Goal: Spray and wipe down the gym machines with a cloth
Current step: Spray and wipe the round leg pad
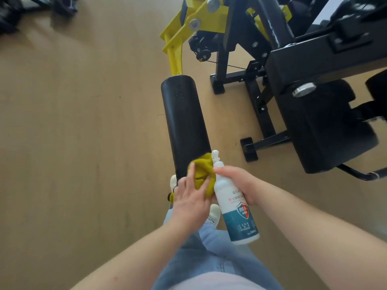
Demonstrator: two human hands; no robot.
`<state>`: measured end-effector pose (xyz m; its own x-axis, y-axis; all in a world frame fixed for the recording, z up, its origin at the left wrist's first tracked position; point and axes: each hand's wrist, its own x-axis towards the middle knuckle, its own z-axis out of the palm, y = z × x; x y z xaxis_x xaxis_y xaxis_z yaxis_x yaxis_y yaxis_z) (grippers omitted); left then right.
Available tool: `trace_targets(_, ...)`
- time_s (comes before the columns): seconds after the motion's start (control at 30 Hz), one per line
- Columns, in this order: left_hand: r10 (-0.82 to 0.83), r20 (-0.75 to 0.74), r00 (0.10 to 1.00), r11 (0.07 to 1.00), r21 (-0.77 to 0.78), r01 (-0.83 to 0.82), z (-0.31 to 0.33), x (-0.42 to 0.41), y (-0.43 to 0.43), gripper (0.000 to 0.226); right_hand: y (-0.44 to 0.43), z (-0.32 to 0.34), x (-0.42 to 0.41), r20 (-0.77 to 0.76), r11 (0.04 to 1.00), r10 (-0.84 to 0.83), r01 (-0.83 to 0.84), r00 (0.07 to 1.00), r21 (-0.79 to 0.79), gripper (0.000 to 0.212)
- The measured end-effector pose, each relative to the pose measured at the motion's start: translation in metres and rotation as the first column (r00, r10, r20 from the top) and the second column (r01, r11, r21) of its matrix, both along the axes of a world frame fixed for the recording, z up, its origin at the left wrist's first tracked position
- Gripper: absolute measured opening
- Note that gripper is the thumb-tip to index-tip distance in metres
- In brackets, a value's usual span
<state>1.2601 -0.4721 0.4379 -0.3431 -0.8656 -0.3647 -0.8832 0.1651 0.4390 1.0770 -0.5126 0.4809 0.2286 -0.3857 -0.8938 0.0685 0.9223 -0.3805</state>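
The left grip [189, 197] lies flat-fingered on the olive cloth [202, 170], pressing it onto the near end of the black roller pad [184, 118] to wipe; its thumb is possibly tucked under. Just right of it, the right grip [236, 183] wraps the spray bottle [236, 216], kept ready. The bottle's nozzle points away, its long axis roughly parallel to the pad's.

Wood floor [83, 122] w/ black machine frame [249, 150] feet & white shoes [214, 214] on it.

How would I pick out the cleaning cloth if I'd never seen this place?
From the yellow-and-black gym machine, a long black roller pad reaches toward the camera. At its near end the left hand presses the cloth: crumpled, mustard-yellow, unlike the white spray bottle beside it.
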Motion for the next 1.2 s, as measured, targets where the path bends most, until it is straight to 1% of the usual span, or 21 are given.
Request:
trace_targets(0.03, -0.063, 0.094, 0.994, 0.998, 0.004, 0.063, -0.001, -0.008, 0.005, 0.061, 0.000, -0.001, -0.003, -0.013, 1.000, -0.005, 0.005, 1.000, -0.013, 0.040)
trace_targets(0.07, -0.075, 0.148, 0.986, 0.997, 0.020, 0.073, -0.007, -0.014, 0.007, 0.064, 0.000, -0.002, -0.007, -0.028, 1.000, -0.017, 0.016, 0.999, -0.016, 0.039)
trace_targets(0.17, -0.047, 0.231, 0.972, 0.994, 0.111, 0.022, -0.024, -0.028, -0.007, 0.073, 0.001, -0.008, -0.017, -0.067, 0.999, -0.034, 0.032, 0.997, -0.020, 0.041)
trace_targets(0.27, -0.071, 0.286, 0.955, 0.995, 0.092, 0.046, -0.032, -0.032, -0.032, 0.084, -0.004, -0.014, -0.022, -0.089, 0.999, -0.040, 0.037, 0.995, -0.036, 0.037)
trace_targets(0.37, -0.046, 0.280, 0.959, 0.998, 0.057, 0.031, -0.039, -0.031, -0.054, 0.080, -0.010, -0.016, -0.019, -0.097, 0.998, -0.033, 0.028, 0.995, -0.052, 0.030)
trace_targets(0.53, 0.109, 0.247, 0.963, 0.994, 0.001, -0.112, -0.041, -0.039, -0.110, 0.071, -0.028, -0.027, -0.011, -0.099, 0.999, -0.038, 0.034, 0.994, -0.042, 0.034)
trace_targets(0.67, 0.161, 0.235, 0.959, 0.987, -0.035, -0.157, -0.042, -0.039, -0.170, 0.069, -0.050, -0.034, -0.006, -0.090, 0.997, -0.051, 0.045, 0.995, -0.057, 0.032)
trace_targets(0.8, 0.174, 0.211, 0.962, 0.985, -0.040, -0.169, -0.047, -0.038, -0.214, 0.068, -0.084, -0.039, -0.001, -0.111, 0.993, -0.070, 0.059, 0.991, -0.098, 0.029)
trace_targets(0.9, 0.133, 0.197, 0.971, 0.991, -0.055, -0.124, -0.048, -0.032, -0.246, 0.067, -0.116, -0.037, 0.002, -0.112, 0.992, -0.061, 0.048, 0.992, -0.115, 0.034)
trace_targets(1.0, 0.100, 0.154, 0.983, 0.994, -0.068, -0.091, -0.050, -0.026, -0.284, 0.065, -0.148, -0.037, 0.003, -0.113, 0.988, -0.074, 0.057, 0.991, -0.142, 0.033)
trace_targets(1.07, 0.113, 0.137, 0.984, 0.992, -0.071, -0.104, -0.050, -0.025, -0.311, 0.063, -0.168, -0.039, 0.004, -0.115, 0.984, -0.097, 0.077, 0.989, -0.162, 0.036)
trace_targets(1.2, 0.155, 0.094, 0.983, 0.986, -0.073, -0.149, -0.053, -0.026, -0.362, 0.058, -0.199, -0.045, 0.008, -0.119, 0.977, -0.134, 0.111, 0.984, -0.179, 0.035)
